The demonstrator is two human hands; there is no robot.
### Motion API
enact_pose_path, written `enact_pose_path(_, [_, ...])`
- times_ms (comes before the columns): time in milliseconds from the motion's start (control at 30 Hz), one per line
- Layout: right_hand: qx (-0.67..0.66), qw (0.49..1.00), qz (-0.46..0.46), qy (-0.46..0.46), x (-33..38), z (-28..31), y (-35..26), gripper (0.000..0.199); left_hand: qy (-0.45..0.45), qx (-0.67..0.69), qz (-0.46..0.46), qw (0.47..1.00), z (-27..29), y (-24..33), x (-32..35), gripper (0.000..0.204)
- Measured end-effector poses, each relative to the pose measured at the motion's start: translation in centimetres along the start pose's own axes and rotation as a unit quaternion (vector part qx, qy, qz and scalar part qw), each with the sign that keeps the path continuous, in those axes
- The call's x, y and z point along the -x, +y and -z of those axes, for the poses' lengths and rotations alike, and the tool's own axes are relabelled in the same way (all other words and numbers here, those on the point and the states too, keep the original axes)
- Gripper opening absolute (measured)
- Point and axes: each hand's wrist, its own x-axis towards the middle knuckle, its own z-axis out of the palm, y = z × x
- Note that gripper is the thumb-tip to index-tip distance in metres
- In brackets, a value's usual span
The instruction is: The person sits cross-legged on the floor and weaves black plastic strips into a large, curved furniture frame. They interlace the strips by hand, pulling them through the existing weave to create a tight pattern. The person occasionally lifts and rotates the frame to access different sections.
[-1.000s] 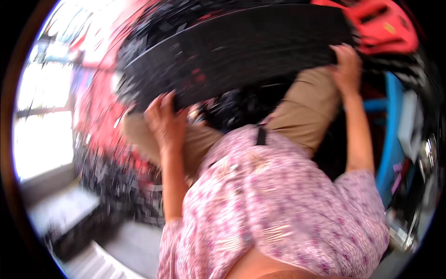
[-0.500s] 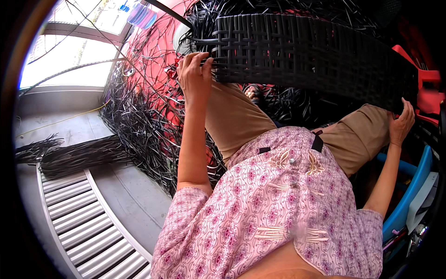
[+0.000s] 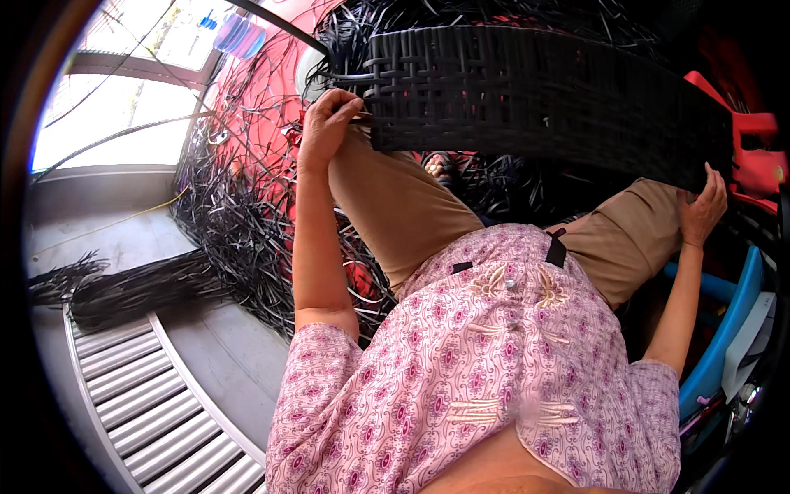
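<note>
Nearest to camera: pink patterned shirt filling the lower frame, then tan trousers with knees raised toward the work.

Both forearms run up from there to the long black woven plastic-strip panel, which lies across the knees. Long axis is roughly left-right in the frame, sloping down toward the right. So I read it as one hand per end, panel spanning between them, just beyond the knees.

Left hand: fingers curled, pinching the left edge of the panel where loose strip ends stick out. Right hand: fingers bent around the lower right corner, palm against the edge. Looks like a light hold, but I can't tell how firm. Left hand sits higher and farther out; right hand is lower and closer to the body.

Beyond and left of the panel: tangle of loose black plastic strips against a red wall. A bundle of the same strips lies on the grey floor. Ribbed metal grating at lower left. Blue plastic chair at right, red plastic chair behind it.

Versus half a second ago: nearly the same pose. The panel's right end sits a little higher, and the right hand has closed on the corner instead of standing spread beside it. A full second ago, the view was blurred and the panel tilted the other way.
</note>
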Motion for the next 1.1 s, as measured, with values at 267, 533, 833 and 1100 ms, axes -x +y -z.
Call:
enact_pose_path(267, [-0.015,1.0,-0.021,-0.011,-0.7,0.8,-1.5,0.078,0.086,-0.029,0.017,0.996,0.0,2.2,0.0,0.024])
enact_pose_path(533, [-0.027,0.999,-0.002,0.027,-0.4,0.4,-1.6,0.076,0.219,-0.22,-0.104,0.945,0.9,2.0,3.8,0.028])
enact_pose_path(833, [-0.03,0.998,0.006,0.051,-0.5,0.9,-1.7,0.071,0.019,-0.107,-0.096,0.989,0.8,0.9,3.3,0.014])
enact_pose_path(1100, [-0.066,0.997,-0.026,0.017,-1.7,0.9,-2.0,0.075,-0.008,0.018,0.001,1.0,2.5,-1.3,4.0,0.013])
